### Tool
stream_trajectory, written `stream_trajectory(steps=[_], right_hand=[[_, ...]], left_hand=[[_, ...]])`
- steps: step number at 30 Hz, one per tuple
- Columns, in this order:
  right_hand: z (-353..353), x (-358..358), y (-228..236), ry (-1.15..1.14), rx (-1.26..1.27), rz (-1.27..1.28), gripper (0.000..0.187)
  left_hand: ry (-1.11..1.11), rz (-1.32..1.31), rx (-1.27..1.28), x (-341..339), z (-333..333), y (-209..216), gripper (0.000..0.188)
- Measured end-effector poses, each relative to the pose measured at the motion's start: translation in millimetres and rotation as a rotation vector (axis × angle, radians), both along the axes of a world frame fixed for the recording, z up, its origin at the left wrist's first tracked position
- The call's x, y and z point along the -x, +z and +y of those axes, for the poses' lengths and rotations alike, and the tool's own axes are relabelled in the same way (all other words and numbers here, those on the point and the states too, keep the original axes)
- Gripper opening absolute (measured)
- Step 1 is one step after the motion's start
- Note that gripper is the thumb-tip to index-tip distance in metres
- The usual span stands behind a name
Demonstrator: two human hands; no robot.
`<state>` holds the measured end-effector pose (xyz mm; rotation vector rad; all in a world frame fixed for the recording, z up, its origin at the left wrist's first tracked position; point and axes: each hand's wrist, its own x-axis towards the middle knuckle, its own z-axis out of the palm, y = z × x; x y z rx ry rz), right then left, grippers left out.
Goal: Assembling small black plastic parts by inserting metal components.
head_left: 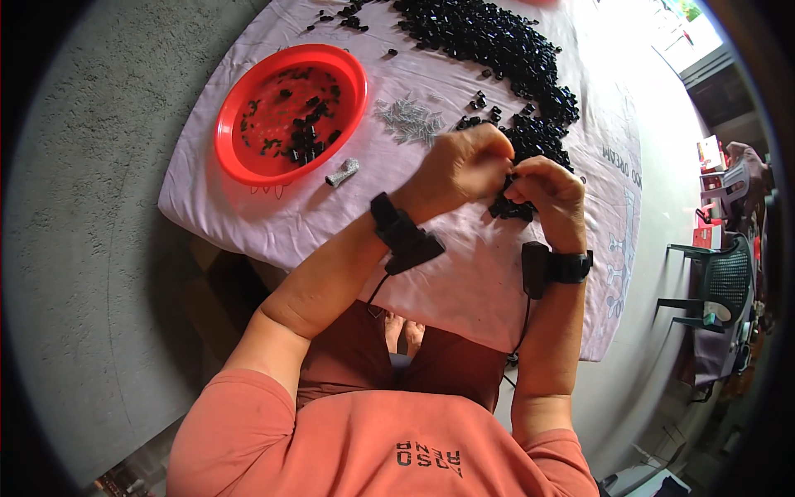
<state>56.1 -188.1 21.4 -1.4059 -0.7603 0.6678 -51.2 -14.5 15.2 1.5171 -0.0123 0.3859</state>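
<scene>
My left hand (pixel 470 166) and my right hand (pixel 551 195) meet above the cloth-covered table, fingertips close together. Both have their fingers curled into a pinch; whatever sits between them is too small and too covered to name. Under and beyond them spreads a large heap of small glossy black pieces (pixel 542 83), a few lying loose around the left hand. Left of the hands is a little pile of thin clear pieces (pixel 410 120). A red basin (pixel 359 93) farther left holds some black pieces (pixel 306 142), several bunched at its near right side.
A small crumpled silvery piece (pixel 342 172) lies beside the basin on the pale pink cloth (pixel 273 224). Dark devices with cables are strapped to both wrists. On the right stands a dark green chair (pixel 720 277), with stacked items behind. Grey floor (pixel 91 248) borders the left side.
</scene>
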Motion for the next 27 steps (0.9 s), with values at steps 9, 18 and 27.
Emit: stream_trajectory(steps=[9, 18, 27], right_hand=[[-2, -14, -9, -0.251, -0.164, 0.030, 0.016], [-9, -32, -21, -0.334, -0.357, 0.190, 0.019], [-8, -32, -17, -0.443, -0.324, 0.168, 0.016]], left_hand=[[0.306, 0.146, -0.605, 21, 71, 10, 0.009], [0.138, 0.267, -0.793, 30, 72, 11, 0.011], [0.144, 0.200, -0.882, 25, 69, 3, 0.006]])
